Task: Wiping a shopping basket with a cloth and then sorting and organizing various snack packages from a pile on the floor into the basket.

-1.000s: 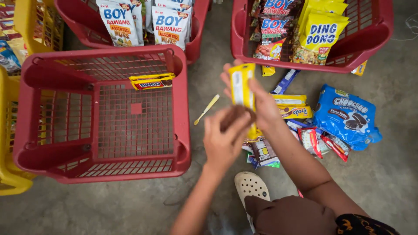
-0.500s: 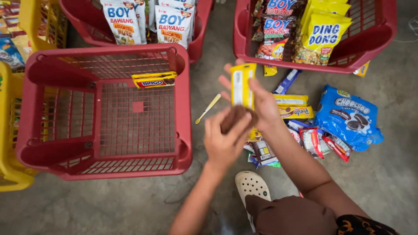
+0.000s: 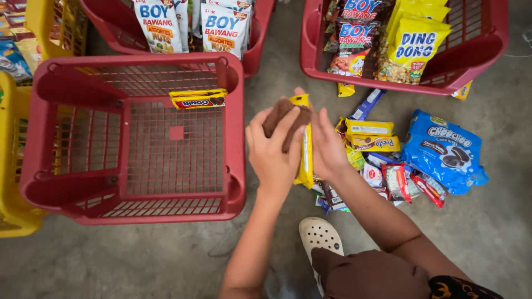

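- Our left hand [image 3: 275, 152] grips a brown cloth [image 3: 285, 119], fingers curled around it.
- Our right hand [image 3: 328, 148] is closed around a long yellow snack pack [image 3: 305, 158], held upright against the cloth.
- At nine o'clock sits a red basket [image 3: 235, 127] with one yellow biscuit pack [image 3: 198, 98].
- At three o'clock, loose snack packets [image 3: 388, 166] lie on the floor [image 3: 499, 232].

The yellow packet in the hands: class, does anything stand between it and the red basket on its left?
Nothing visible does. The yellow packet, held by the left hand and right hand, is just right of the red basket; its open top holds one packet at the far wall.
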